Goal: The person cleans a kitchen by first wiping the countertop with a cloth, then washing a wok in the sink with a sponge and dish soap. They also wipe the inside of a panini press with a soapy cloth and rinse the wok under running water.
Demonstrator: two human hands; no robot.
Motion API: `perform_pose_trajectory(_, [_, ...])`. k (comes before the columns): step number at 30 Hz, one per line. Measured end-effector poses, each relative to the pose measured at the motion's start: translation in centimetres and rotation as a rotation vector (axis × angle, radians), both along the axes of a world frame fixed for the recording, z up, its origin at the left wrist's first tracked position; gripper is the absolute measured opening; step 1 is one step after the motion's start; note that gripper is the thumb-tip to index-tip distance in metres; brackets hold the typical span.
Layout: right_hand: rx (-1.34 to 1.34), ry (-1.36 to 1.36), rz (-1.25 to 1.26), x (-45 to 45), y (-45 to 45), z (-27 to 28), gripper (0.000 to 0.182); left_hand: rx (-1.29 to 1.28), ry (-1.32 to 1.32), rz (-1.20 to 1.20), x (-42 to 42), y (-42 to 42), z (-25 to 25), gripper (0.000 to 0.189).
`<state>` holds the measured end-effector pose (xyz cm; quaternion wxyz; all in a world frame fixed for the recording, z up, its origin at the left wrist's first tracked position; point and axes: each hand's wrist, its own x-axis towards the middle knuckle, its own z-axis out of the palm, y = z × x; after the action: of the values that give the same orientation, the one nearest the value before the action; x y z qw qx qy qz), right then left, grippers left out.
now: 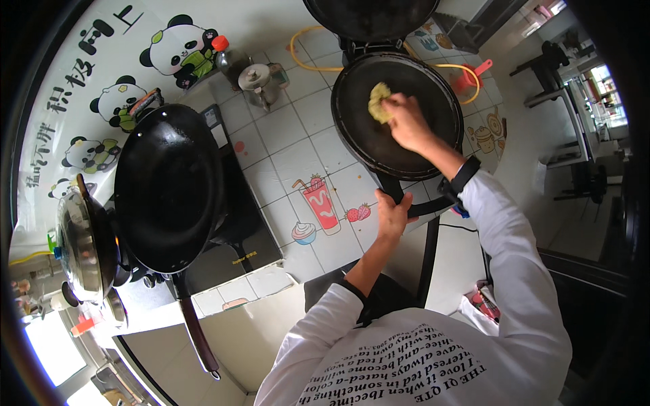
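Note:
My right hand (406, 122) grips a crumpled yellow-green cloth or sponge (379, 103) against the dark inner surface of a round electric griddle's lower plate (355, 142). The griddle's lid (373, 18) stands raised at its far side, cut off by the picture's top edge. At the near side, my left hand (391, 213) holds the black griddle handle (390, 189), with thumb and fingers around it.
Left on a black cooktop (249, 238) sits a large black wok (167, 193), its handle jutting over the counter edge. Behind are a metal pot (256, 83) and a red-capped bottle (231, 61). A yellow hose (304, 65) runs behind the griddle towards a red plastic scoop (467, 78).

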<state>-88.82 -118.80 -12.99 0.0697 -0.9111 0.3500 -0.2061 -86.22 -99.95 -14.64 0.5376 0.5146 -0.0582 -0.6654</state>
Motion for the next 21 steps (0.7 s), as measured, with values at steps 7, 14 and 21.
perform_pose_trajectory(7, [1.108, -0.256, -0.017, 2.8, 4.1, 2.0, 0.013, -0.015, -0.049, -0.008, 0.2, -0.1, 0.5, 0.037])
perform_pose_trajectory(14, [1.790, -0.656, 0.131, 6.6, 4.8, 5.8, 0.011, -0.020, -0.012, -0.021, -0.5, 0.1, -1.0, 0.037])
perform_pose_trajectory(21, [1.234, -0.467, 0.135, 12.3, 5.4, 6.9, 0.010, -0.036, -0.032, -0.003, -0.6, 0.4, -2.3, 0.042])
